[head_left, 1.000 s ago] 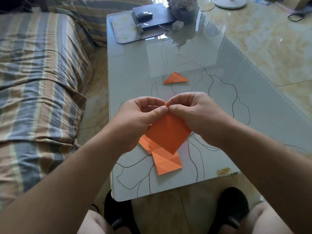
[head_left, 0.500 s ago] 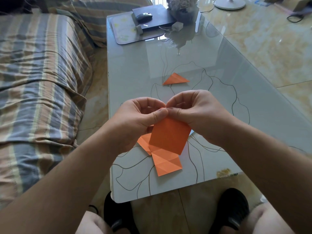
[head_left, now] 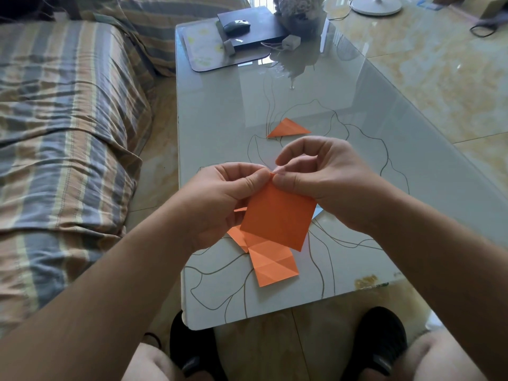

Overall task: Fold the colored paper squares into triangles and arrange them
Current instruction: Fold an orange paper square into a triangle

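An orange paper square (head_left: 277, 215) hangs in the air above the glass table (head_left: 220, 111), held by its top corner. My left hand (head_left: 220, 199) and my right hand (head_left: 321, 177) both pinch that corner between thumb and fingers. Beneath it lie more orange squares (head_left: 270, 264) with crease lines, partly hidden by the held sheet. A folded orange triangle (head_left: 287, 128) rests flat on the table farther away, beyond my right hand.
A striped sofa (head_left: 63, 133) runs along the left of the table. At the far end sit a dark mat (head_left: 203, 50), a black box with a mouse (head_left: 236, 25), small white blocks and a plant pot (head_left: 299, 12). My shoes (head_left: 379, 342) are under the near edge.
The held square has turned slightly clockwise and lifted a little. My right hand's fingers have opened more above the pinched corner.
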A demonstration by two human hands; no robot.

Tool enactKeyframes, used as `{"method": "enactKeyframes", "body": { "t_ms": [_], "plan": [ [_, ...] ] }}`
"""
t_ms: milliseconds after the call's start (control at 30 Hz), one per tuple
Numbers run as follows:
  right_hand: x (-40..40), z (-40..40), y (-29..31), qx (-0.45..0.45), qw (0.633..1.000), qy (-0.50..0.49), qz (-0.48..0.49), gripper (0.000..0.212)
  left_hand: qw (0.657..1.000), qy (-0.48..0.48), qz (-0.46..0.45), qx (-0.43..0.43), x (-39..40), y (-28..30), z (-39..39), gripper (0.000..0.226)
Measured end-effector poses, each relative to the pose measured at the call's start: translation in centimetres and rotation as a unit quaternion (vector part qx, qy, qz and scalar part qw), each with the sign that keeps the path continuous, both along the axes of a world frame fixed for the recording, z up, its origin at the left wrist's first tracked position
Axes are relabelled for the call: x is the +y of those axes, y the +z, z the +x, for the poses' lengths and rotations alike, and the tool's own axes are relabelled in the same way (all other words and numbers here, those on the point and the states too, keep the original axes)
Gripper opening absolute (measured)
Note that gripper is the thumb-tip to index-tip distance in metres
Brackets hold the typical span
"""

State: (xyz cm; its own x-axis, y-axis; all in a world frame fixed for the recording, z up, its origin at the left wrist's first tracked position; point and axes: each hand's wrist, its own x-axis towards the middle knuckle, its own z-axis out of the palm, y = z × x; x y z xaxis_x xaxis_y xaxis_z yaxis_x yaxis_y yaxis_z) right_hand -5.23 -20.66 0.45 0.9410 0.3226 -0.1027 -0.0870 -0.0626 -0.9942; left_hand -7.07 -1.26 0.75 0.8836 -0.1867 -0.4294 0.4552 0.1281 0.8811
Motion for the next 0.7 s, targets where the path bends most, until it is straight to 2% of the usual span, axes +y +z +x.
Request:
{"method": "enactKeyframes", "body": {
  "t_ms": [167,300,467,700],
  "plan": [
    [-0.1,0.1,-0.2,-0.004,0.998,0.009,-0.054,0.013,0.999,0.036,-0.026,0.000,-0.5,0.0,-0.2,0.027],
    [-0.6,0.4,0.1,0.008,0.998,0.000,-0.070,0.011,0.999,0.006,0.006,-0.033,-0.2,0.1,-0.2,0.021],
    [-1.0,0.6,0.4,0.021,0.998,0.006,-0.059,0.012,0.999,-0.014,0.003,-0.052,0.2,0.0,-0.2,0.034],
    [-1.2,0.7,0.6,0.027,0.998,0.034,-0.050,0.012,0.998,-0.024,0.018,-0.060,0.1,-0.1,-0.2,0.024]
  ]
}}
